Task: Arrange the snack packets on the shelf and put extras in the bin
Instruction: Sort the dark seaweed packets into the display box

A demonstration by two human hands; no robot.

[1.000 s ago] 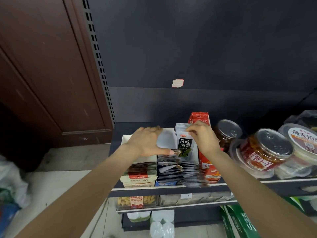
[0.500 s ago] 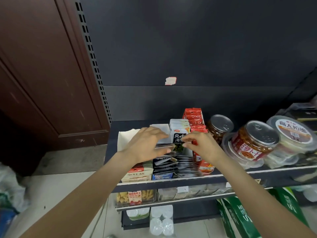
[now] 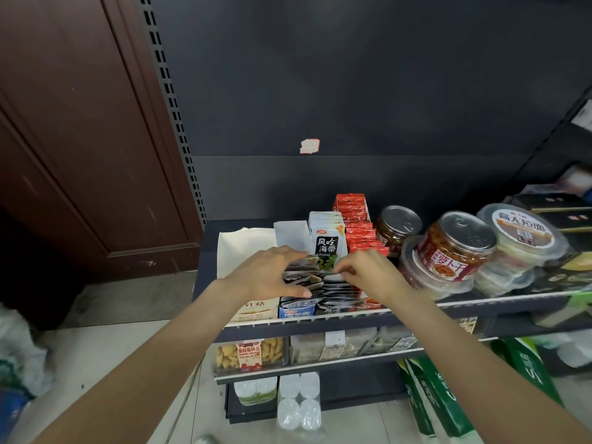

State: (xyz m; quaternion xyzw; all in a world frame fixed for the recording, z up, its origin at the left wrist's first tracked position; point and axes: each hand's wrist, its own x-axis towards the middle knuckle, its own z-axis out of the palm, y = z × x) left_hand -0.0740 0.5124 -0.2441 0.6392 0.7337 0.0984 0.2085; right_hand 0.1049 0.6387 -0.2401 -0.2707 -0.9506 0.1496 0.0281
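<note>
Upright packet reads 风吃海带. My left hand rests fingers spread on dark packets on the shelf; my right hand pinches one.

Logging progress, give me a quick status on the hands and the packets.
Left hand rests on dark snack packets, fingers straight. Right hand pinches one. Red packets and jars crowd the right.
</note>
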